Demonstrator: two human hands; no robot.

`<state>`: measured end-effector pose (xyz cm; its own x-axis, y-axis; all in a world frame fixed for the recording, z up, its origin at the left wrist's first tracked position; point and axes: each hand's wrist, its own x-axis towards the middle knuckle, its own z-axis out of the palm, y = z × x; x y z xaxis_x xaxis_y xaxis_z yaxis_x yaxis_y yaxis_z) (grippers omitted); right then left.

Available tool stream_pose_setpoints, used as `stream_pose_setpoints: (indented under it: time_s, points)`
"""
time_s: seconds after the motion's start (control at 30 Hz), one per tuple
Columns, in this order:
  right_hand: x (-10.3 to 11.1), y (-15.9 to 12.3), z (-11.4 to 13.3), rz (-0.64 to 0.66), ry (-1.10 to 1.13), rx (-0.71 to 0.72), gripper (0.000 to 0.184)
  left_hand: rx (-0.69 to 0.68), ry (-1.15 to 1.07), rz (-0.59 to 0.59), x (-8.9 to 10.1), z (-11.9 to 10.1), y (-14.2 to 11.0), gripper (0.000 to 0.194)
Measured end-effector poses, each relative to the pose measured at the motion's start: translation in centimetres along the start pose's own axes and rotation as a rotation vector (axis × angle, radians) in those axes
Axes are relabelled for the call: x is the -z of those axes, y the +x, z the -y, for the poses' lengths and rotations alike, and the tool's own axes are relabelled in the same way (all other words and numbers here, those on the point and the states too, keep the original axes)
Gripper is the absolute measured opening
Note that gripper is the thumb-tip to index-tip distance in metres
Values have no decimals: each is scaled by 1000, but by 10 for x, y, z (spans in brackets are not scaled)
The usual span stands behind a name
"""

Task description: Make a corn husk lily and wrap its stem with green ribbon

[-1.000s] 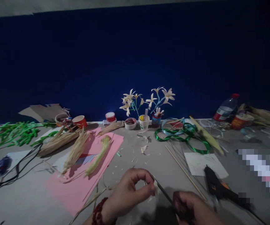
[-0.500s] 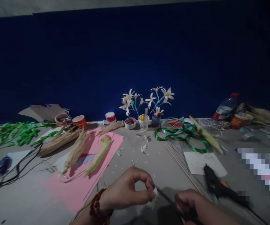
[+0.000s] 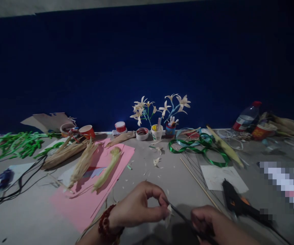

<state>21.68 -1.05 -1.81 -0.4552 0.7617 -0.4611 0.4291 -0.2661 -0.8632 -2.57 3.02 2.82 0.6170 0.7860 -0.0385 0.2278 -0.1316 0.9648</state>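
Note:
My left hand (image 3: 139, 206), a red bead bracelet at its wrist, pinches a small pale piece of corn husk (image 3: 169, 211) between thumb and fingertips. From the right, my right hand (image 3: 209, 221) is closed around a slender dark tool (image 3: 181, 215). The tool's thin tip reaches my left fingertips, beside the pale piece. Its lower end is partly hidden by my right hand, and its exact kind does not show. Small pale scraps (image 3: 157, 162) lie on the table beyond my hands.
Corn husks (image 3: 81, 166) rest on pink paper (image 3: 70, 207) at left, near green stems (image 3: 21, 144). Husk flowers (image 3: 138, 110) stand in cups (image 3: 156, 133) at the back. At right are green ribbon (image 3: 219, 164), a wooden stick (image 3: 198, 182), a black glue gun (image 3: 235, 199) and a bottle (image 3: 247, 115).
The dark tool's tip has shifted very slightly at my left fingertips. Both hands keep nearly the same place and grip.

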Motion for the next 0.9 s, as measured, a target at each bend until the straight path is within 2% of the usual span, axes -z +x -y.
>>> stream_pose_setpoints:
  time_s: [0.13,0.23,0.33,0.4,0.5,0.57,0.6,0.73,0.9]
  points:
    - [0,2,1,-75,-54,84,31,14,-31,28,1,4,0,10]
    - [1,3,-4,-82,-83,83,33,26,-110,52,4,8,1,13]
    - [2,6,-9,-116,-20,80,31,29,-180,35,4,13,1,17]
    - [2,10,-13,-182,-144,62,30,27,-222,11,3,16,1,19]
    - [4,16,-18,-373,-576,36,22,41,-332,-37,-3,19,1,26]
    - [5,20,-22,-481,-765,21,11,65,-418,-93,-8,20,1,28]
    - [5,22,-24,-511,-811,12,8,75,-451,-124,-10,21,1,28]
    - [6,27,-26,-570,-951,23,18,90,-510,-238,-18,20,0,22]
    - [10,27,-16,-567,-980,65,27,69,-573,-326,-28,19,-1,18]
